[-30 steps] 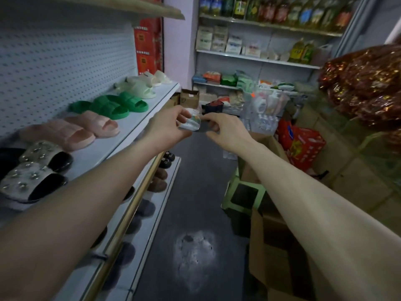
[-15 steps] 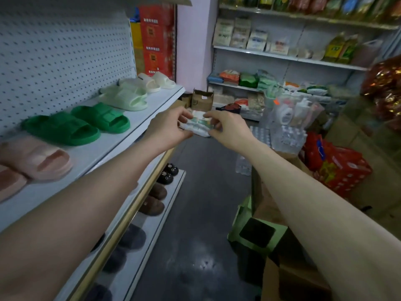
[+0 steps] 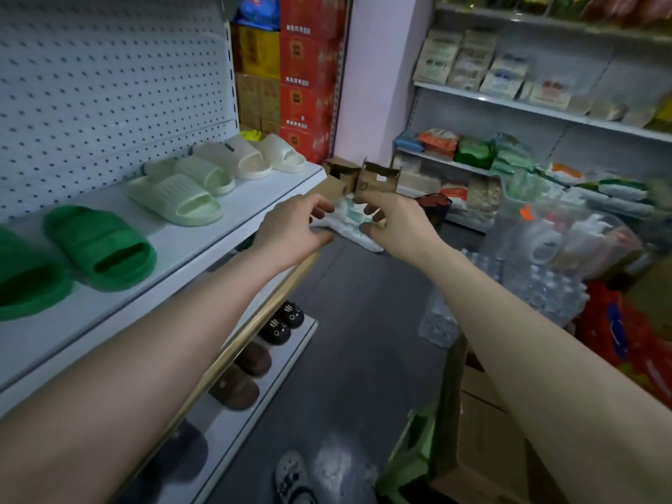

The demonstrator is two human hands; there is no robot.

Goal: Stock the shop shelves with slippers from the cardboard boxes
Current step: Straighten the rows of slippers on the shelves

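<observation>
Both of my hands hold a small white packet with green print point(image 3: 351, 223) in the air just off the front right corner of the white shelf point(image 3: 203, 245). My left hand point(image 3: 291, 232) pinches its left end and my right hand point(image 3: 394, 227) pinches its right end. On the shelf stand green slippers point(image 3: 98, 245), pale green slippers point(image 3: 178, 192) and cream slippers point(image 3: 251, 156) in a row. An open cardboard box point(image 3: 483, 427) stands on the floor at the lower right, partly hidden by my right arm.
A lower shelf point(image 3: 291, 361) carries brown and black fuzzy slippers. A green stool point(image 3: 411, 456) stands by the box. Packs of water bottles point(image 3: 538, 285), a red bag point(image 3: 625, 343) and stocked shelves point(image 3: 509, 103) fill the right. Small cardboard boxes point(image 3: 363, 176) sit ahead.
The view has moved forward along the shelf. The packet has been spread wider between my two hands, which stay close together.
</observation>
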